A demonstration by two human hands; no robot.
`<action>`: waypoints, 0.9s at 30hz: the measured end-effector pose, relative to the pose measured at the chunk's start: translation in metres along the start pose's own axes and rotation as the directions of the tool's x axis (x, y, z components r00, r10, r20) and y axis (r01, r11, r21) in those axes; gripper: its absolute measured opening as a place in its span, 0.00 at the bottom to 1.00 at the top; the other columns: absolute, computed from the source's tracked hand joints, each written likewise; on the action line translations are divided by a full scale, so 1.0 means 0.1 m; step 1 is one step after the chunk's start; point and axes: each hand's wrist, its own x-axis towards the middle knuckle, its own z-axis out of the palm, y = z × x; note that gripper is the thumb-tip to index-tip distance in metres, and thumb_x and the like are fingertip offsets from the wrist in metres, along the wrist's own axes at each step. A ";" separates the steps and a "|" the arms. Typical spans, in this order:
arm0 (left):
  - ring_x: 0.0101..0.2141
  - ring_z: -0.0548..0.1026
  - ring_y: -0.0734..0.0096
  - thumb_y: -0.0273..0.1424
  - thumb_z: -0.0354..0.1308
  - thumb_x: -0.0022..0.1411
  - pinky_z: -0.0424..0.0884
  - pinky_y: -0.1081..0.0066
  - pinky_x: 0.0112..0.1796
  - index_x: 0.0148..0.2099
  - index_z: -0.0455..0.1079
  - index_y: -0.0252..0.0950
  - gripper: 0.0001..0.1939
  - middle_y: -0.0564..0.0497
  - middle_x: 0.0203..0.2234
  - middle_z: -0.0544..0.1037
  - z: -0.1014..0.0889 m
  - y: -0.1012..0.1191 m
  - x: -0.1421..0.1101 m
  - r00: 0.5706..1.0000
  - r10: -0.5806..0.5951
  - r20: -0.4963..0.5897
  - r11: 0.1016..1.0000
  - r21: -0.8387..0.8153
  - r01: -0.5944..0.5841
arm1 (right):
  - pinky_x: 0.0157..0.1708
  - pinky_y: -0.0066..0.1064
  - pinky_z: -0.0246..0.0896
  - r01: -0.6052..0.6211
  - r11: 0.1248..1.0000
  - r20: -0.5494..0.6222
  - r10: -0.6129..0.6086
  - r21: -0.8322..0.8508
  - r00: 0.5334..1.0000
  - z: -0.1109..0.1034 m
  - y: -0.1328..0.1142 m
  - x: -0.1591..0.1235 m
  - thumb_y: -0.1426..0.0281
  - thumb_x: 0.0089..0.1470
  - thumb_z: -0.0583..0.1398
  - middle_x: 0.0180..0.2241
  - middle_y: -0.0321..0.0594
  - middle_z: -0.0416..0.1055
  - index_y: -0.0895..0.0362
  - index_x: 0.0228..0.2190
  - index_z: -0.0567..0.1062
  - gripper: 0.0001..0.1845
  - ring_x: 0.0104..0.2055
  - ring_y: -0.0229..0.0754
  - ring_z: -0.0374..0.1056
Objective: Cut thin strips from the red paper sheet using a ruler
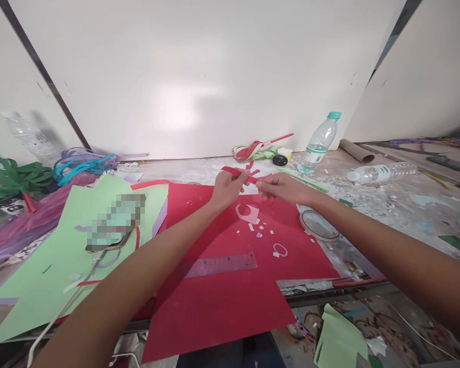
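Note:
Above the far part of the red paper sheets (222,296), my left hand (228,189) is closed on a narrow folded or rolled strip of red paper (251,179). My right hand (285,188) pinches the same strip at its right end, so it spans the gap between the hands. Some fingertips are hidden behind the strip. Just beyond lie more red paper strips (250,165). Under the hands rests a pink paper scrap (248,213) with a round hole, with several tiny paper bits near it. A clear ruler (222,265) lies closer to me.
Left, a phone (117,222) with a white cable sits on green paper (42,286). A roll of tape (319,225) lies at the right. Behind are an upright water bottle (319,145), a fallen bottle (383,173), a cardboard tube (357,151) and paper-strip bundles (86,166).

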 end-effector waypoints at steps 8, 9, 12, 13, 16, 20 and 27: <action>0.24 0.70 0.70 0.47 0.48 0.64 0.64 0.71 0.28 0.28 0.70 0.37 0.22 0.52 0.21 0.72 0.04 -0.42 0.33 0.986 -0.131 -0.099 0.977 0.155 0.146 | 0.21 0.28 0.49 -0.226 0.969 -0.255 0.246 0.104 0.935 -0.30 0.58 0.72 0.52 0.50 0.61 0.19 0.35 0.60 0.57 0.19 0.66 0.23 0.21 0.33 0.53; 0.25 0.71 0.69 0.45 0.50 0.64 0.64 0.71 0.29 0.28 0.71 0.37 0.20 0.51 0.21 0.73 0.05 -0.46 0.34 0.986 -0.137 -0.093 0.970 0.188 0.153 | 0.21 0.28 0.48 -0.248 0.966 -0.280 0.259 0.075 0.924 -0.32 0.63 0.79 0.52 0.48 0.62 0.18 0.34 0.59 0.57 0.19 0.66 0.23 0.21 0.33 0.52; 0.30 0.73 0.65 0.40 0.54 0.60 0.67 0.69 0.31 0.30 0.72 0.37 0.13 0.50 0.26 0.76 0.08 -0.56 0.37 0.989 -0.119 -0.083 0.946 0.293 0.138 | 0.20 0.29 0.45 -0.311 0.943 -0.357 0.252 -0.117 0.899 -0.31 0.76 0.98 0.54 0.46 0.63 0.16 0.31 0.56 0.57 0.17 0.66 0.21 0.20 0.33 0.51; 0.33 0.74 0.62 0.37 0.55 0.59 0.68 0.67 0.34 0.33 0.72 0.37 0.10 0.48 0.30 0.76 0.09 -0.58 0.37 0.992 -0.098 -0.085 0.936 0.330 0.121 | 0.20 0.29 0.45 -0.324 0.928 -0.377 0.238 -0.182 0.895 -0.29 0.80 1.04 0.55 0.46 0.63 0.15 0.31 0.56 0.57 0.17 0.66 0.20 0.20 0.34 0.52; 0.48 0.69 0.55 0.32 0.57 0.57 0.64 0.60 0.47 0.45 0.72 0.39 0.13 0.45 0.45 0.74 0.14 -0.60 0.34 0.996 -0.004 -0.091 0.903 0.427 0.042 | 0.23 0.29 0.47 -0.322 0.900 -0.412 0.185 -0.293 0.892 -0.24 0.89 1.20 0.60 0.45 0.63 0.17 0.33 0.61 0.57 0.18 0.69 0.15 0.22 0.36 0.57; 0.58 0.58 0.55 0.27 0.53 0.59 0.55 0.56 0.55 0.56 0.67 0.45 0.21 0.51 0.59 0.64 0.19 -0.57 0.28 0.985 0.168 0.048 0.787 0.594 -0.163 | 0.26 0.30 0.49 -0.315 0.879 -0.429 0.145 -0.358 0.892 -0.19 0.97 1.33 0.63 0.44 0.62 0.21 0.36 0.67 0.57 0.20 0.72 0.11 0.26 0.39 0.61; 0.59 0.57 0.51 0.33 0.44 0.66 0.56 0.50 0.53 0.48 0.74 0.45 0.18 0.53 0.58 0.67 0.19 -0.63 0.29 0.966 0.149 0.211 0.647 0.718 -0.257 | 0.29 0.29 0.53 -0.357 0.841 -0.478 0.137 -0.407 0.868 -0.21 0.96 1.29 0.58 0.45 0.62 0.31 0.41 0.74 0.57 0.33 0.76 0.17 0.32 0.42 0.66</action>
